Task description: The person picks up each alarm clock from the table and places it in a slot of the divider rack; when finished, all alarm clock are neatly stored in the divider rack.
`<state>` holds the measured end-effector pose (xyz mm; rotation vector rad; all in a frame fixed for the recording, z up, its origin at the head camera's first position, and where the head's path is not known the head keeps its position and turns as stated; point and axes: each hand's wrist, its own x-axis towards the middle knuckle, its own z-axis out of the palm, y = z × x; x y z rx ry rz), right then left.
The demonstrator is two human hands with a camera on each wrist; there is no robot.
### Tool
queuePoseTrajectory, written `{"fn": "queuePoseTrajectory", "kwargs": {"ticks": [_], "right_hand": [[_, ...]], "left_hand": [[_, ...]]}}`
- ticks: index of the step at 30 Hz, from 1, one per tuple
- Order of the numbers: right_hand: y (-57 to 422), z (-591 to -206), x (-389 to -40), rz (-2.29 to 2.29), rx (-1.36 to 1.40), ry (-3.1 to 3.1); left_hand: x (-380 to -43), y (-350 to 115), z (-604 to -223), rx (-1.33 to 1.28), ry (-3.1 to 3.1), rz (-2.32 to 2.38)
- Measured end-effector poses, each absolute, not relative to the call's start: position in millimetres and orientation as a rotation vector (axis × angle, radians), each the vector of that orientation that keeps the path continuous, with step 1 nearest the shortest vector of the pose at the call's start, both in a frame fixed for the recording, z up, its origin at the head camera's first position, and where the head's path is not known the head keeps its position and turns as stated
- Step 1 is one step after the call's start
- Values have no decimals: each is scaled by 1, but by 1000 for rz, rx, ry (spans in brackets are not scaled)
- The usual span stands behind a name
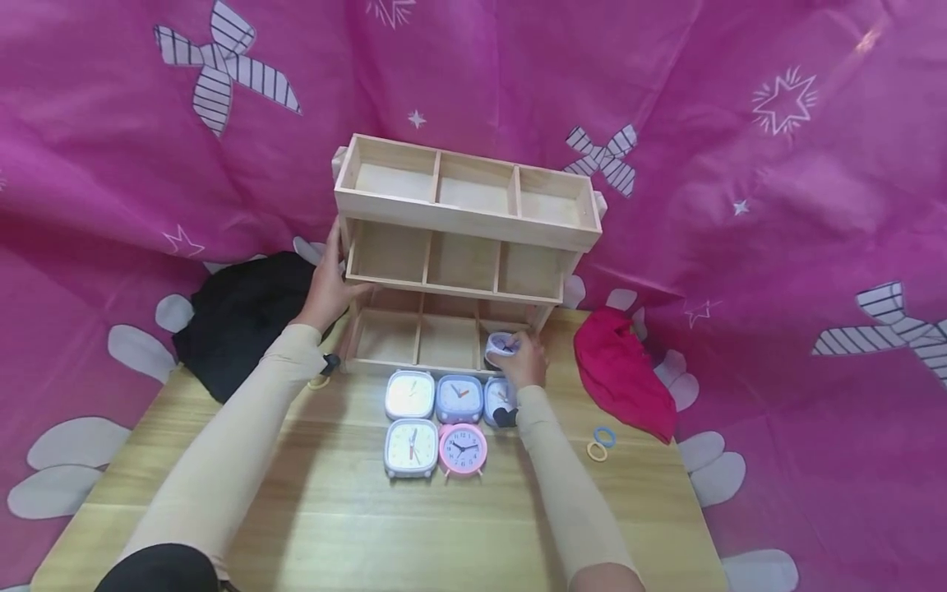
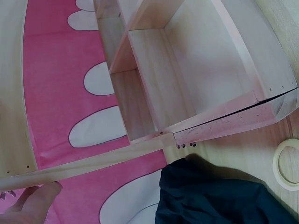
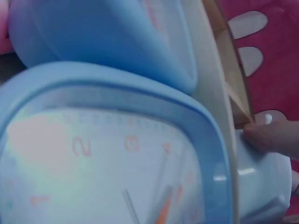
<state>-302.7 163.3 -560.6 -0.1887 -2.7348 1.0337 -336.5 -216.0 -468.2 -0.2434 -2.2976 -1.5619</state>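
Note:
A three-tier wooden shelf [image 1: 466,220] stands at the table's back, each tier split into three compartments. My left hand [image 1: 324,294] grips its left upright below the middle tier; the thumb shows along a wooden strip [image 2: 103,161] in the left wrist view. With my right hand [image 1: 529,363] I hold a small pale alarm clock [image 1: 501,344] at the bottom tier's right compartment. Close in front, under my right wrist, lies a blue square clock [image 1: 497,398]. Beside it are another blue clock [image 1: 459,398], two white clocks [image 1: 410,395] and a pink round clock [image 1: 463,450], all faces up.
Black cloth [image 1: 247,316] lies at the left of the shelf and red cloth [image 1: 625,370] at the right. A blue ring [image 1: 605,429] and a yellow ring [image 1: 588,450] sit on the right side of the wooden table [image 1: 414,534]. Another ring [image 2: 279,172] lies near the shelf's left end.

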Motion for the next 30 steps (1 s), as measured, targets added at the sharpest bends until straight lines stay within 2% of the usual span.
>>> {"fn": "queuePoseTrajectory", "kwargs": {"ticks": [11,22,26,30], "right_hand": [[156,-568,-302,790,-139,-2861],[160,-553,-299,864,-76,-2878],[157,-541,-279,897,-12,-2769],[153,-529,-238,869,75,-2748]], "left_hand": [[-336,-215,-467,-226,-2311,-1549],[-335,-215,-467,-213,-2332,-1530],[-335,-215,-468,-219,-2325,-1533],[-335,-215,-468,-212,-2335,-1517]]}}
